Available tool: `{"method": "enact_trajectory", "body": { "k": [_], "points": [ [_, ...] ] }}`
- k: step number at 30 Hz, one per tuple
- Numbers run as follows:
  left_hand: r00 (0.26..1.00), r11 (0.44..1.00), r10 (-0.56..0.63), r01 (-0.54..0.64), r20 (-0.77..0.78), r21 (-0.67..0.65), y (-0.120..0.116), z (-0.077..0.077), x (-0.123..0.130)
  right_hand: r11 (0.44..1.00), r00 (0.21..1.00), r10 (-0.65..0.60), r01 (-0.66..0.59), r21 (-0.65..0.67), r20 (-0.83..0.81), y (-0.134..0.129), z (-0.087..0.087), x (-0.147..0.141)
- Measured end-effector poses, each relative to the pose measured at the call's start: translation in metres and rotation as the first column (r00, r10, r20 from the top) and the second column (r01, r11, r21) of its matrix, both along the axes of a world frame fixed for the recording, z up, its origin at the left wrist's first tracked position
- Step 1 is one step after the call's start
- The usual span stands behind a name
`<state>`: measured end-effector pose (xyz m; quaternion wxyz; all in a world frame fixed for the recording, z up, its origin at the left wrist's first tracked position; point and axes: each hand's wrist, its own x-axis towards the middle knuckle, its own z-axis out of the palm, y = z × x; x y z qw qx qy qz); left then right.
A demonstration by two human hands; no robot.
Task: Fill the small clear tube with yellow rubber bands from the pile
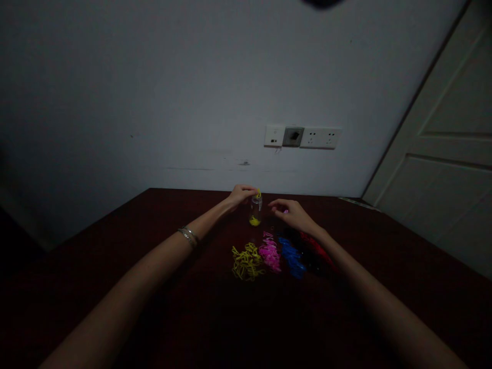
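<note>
We pinch yellow bands with our left hand at the jar's mouth. Right of it, our right hand curls around something pink.

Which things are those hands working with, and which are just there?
Seems part of the work: clear jar, yellow pile, pink pile; probably the blue pile, black pile and red pile too.

Just there: wall sockets, door, bracelets.
</note>
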<state>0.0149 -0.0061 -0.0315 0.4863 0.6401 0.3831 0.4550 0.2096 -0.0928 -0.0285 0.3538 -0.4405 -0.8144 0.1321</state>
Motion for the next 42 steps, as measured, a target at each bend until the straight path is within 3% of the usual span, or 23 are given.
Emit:
{"method": "enact_trajectory", "body": {
  "k": [16, 27, 42],
  "points": [
    [0.998, 1.0, -0.021, 0.022, -0.054, 0.02, 0.004, -0.005, -0.007, 0.999, 0.999, 0.043, -0.043, -0.011, 0.032, 0.003, -0.004, 0.002],
    [0.995, 0.996, -0.092, 0.092, -0.036, -0.001, 0.002, -0.001, -0.012, 0.999, 0.999, 0.045, -0.045, -0.011, 0.026, 0.003, -0.005, 0.002],
    [0.996, 0.998, -0.055, 0.057, -0.074, 0.025, -0.004, 0.008, -0.013, 0.996, 0.997, 0.077, -0.076, -0.049, 0.02, 0.001, -0.003, -0.001]
  ]
}}
